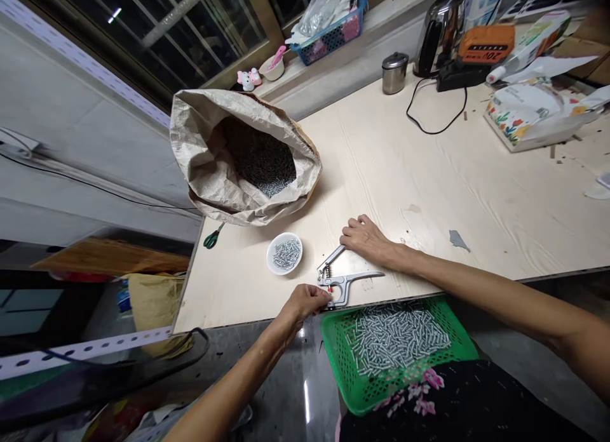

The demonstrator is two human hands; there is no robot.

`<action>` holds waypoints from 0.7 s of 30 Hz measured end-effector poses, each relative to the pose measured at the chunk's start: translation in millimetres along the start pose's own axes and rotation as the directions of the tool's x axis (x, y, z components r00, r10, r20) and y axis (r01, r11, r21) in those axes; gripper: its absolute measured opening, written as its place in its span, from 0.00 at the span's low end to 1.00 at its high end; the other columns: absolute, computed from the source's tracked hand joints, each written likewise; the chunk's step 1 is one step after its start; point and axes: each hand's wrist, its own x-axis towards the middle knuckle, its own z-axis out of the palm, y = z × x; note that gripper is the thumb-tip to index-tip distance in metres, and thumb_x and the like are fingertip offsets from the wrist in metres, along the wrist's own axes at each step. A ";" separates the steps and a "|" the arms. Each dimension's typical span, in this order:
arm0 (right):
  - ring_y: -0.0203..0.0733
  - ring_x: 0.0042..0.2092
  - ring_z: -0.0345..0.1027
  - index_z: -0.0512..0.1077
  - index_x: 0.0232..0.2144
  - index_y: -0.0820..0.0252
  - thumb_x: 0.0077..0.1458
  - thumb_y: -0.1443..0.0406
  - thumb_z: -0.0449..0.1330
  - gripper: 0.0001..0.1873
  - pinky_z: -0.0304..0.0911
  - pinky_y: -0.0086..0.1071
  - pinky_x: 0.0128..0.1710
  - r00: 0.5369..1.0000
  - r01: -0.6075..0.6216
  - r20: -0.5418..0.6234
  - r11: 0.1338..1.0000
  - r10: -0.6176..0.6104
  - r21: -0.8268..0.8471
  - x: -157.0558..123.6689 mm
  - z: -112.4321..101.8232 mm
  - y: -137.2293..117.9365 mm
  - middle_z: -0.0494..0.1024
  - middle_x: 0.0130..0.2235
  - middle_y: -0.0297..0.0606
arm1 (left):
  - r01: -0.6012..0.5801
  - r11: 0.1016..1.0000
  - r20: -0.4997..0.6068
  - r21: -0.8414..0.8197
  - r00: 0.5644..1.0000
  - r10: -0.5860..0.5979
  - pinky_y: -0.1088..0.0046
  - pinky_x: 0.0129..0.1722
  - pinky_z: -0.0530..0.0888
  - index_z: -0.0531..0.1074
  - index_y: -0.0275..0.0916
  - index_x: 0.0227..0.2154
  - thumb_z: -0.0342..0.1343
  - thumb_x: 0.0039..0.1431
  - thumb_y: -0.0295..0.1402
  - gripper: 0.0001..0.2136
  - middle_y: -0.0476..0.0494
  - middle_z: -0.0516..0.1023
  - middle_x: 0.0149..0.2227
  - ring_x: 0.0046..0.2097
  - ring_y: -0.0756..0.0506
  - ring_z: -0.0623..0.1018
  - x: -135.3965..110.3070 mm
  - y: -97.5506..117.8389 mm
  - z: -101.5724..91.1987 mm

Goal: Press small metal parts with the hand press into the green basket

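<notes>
Both hands on press pliers [340, 278], surface [429, 175] edge, lower centre.
I see right hand [365, 237] grip closed over the upper handle for leverage; left hand [307, 300] pinched shut at the head, likely steadying it, contents hidden.

Pale wooden table [429, 175], dark barred window [190, 29]

Pinch of left hand [305, 300] at pliers [341, 281], too small
</notes>
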 end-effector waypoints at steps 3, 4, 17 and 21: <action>0.43 0.39 0.57 0.71 0.30 0.59 0.61 0.71 0.50 0.11 0.44 0.38 0.40 0.999 0.015 0.031 0.999 -0.014 -0.030 12.3 3.7 2.1 0.74 0.32 0.37 | 0.010 0.999 -0.008 -0.033 1.000 -0.011 0.77 0.21 0.56 0.65 0.37 0.14 0.63 0.34 0.47 0.19 0.55 0.62 0.14 0.19 0.54 0.60 1.1 0.9 0.7; 0.43 0.40 0.58 0.72 0.31 0.59 0.61 0.70 0.50 0.11 0.45 0.39 0.41 0.999 0.007 0.041 1.000 -0.006 -0.024 13.1 2.9 1.9 0.74 0.33 0.38 | 0.010 0.999 -0.012 -0.036 1.000 -0.011 0.77 0.21 0.56 0.64 0.37 0.14 0.63 0.34 0.47 0.19 0.55 0.62 0.13 0.19 0.54 0.60 1.7 0.2 1.0; 0.62 0.62 0.47 0.56 0.60 0.65 0.39 0.43 0.65 0.53 0.49 0.52 0.58 0.981 0.031 0.176 0.965 -0.079 0.261 -42.8 -15.0 14.0 0.56 0.62 0.56 | -0.041 0.996 -0.015 -0.084 0.999 0.040 0.76 0.23 0.59 0.70 0.34 0.18 0.63 0.34 0.47 0.18 0.54 0.64 0.16 0.21 0.54 0.62 2.3 -7.0 2.5; 0.59 0.58 0.54 0.60 0.57 0.65 0.40 0.49 0.67 0.46 0.53 0.50 0.56 0.987 0.038 0.144 0.964 -0.078 0.262 -40.6 -23.4 7.5 0.64 0.57 0.52 | -0.044 0.994 -0.020 -0.099 0.999 0.042 0.76 0.23 0.57 0.69 0.34 0.17 0.63 0.35 0.46 0.18 0.54 0.65 0.16 0.21 0.54 0.62 1.3 -7.1 3.3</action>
